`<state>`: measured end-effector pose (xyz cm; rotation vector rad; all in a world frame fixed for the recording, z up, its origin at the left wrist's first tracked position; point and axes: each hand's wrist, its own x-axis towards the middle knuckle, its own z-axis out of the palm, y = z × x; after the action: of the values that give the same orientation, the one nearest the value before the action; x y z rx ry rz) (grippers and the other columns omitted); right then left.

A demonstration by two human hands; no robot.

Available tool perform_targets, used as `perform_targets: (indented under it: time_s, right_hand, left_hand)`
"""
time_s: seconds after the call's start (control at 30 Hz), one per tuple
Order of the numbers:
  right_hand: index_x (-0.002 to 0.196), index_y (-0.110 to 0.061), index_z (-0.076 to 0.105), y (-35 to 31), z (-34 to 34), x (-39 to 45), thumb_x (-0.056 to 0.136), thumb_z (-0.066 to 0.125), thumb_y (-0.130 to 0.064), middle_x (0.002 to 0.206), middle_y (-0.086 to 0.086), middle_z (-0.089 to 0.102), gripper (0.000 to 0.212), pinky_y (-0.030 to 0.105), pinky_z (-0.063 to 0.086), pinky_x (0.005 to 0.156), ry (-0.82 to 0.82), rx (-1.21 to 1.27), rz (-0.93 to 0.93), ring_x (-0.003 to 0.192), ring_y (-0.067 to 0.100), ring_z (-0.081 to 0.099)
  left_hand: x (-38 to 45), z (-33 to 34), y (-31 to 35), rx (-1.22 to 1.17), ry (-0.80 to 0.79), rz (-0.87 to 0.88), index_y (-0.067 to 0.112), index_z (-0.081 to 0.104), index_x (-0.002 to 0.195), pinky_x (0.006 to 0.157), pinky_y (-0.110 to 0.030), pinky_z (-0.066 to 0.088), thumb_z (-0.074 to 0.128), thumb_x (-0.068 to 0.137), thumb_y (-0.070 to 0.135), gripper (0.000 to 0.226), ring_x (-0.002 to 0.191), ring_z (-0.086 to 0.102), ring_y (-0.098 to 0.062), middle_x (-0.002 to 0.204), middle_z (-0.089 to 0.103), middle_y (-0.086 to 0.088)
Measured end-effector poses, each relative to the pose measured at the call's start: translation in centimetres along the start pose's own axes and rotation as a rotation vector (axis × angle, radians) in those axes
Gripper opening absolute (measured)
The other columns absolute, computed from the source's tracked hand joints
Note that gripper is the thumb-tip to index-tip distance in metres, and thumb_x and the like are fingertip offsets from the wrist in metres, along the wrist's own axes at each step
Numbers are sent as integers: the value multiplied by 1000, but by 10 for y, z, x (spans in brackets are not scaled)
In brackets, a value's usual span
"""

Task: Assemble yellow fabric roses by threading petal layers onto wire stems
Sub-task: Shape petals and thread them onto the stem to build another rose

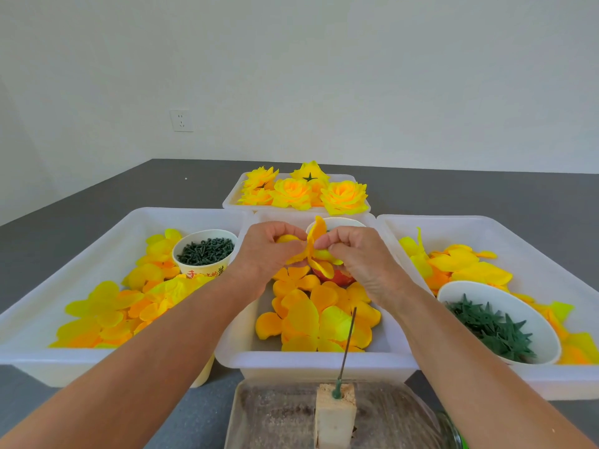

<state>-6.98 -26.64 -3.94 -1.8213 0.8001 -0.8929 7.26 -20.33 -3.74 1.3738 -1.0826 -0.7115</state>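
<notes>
Hands meet mid-frame above the centre tray (233, 348): left hand (269, 251) and right hand (353, 254) each pinch a side of one yellow petal layer (316, 247), fingers curled tight, blocking the cup (337, 222) behind so its contents can't be read. Wire stem (348, 345) stands bare in a wooden block (334, 416) at bottom centre, crossing the loose petals (311, 315) behind it. Screw cup (205, 252) sits left, green calyx bowl (499, 322) right, finished roses (304, 189) in the tray above centre.

I see a plain craft-assembly workroom: a bare white wall (324, 76) with one socket (181, 120), a grey desk (486, 192), and white sorting trays (26, 319) of yellow petals (311, 319), with finished roses (301, 191) in the far tray.
</notes>
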Motion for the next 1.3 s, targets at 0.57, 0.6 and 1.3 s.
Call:
perform_targets:
  time_s: [0.57,0.6,1.3]
  right_hand:
    - [79,-21,61,7,1,1,76,76,-15,83,-11,59,16,17,47,61,92,-164,-112,77,0,58]
    - [84,-22,62,8,1,2,77,74,-14,89,-11,60,16,22,47,66,91,-196,-112,82,5,57]
    - [55,-20,42,4,6,8,84,60,-11,60,-2,44,35,22,31,51,268,-326,-92,59,11,39]
  left_hand:
    - [0,-1,-2,131,0,-33,11,64,73,40,-20,47,65,84,2,14,40,55,-9,45,59,3]
    - [0,-1,-2,134,8,-31,11,63,71,40,-21,47,63,84,2,16,40,55,-10,46,60,2]
    - [6,-1,-6,97,174,-61,3,57,65,40,-25,49,56,84,2,19,39,58,-18,46,60,-4]
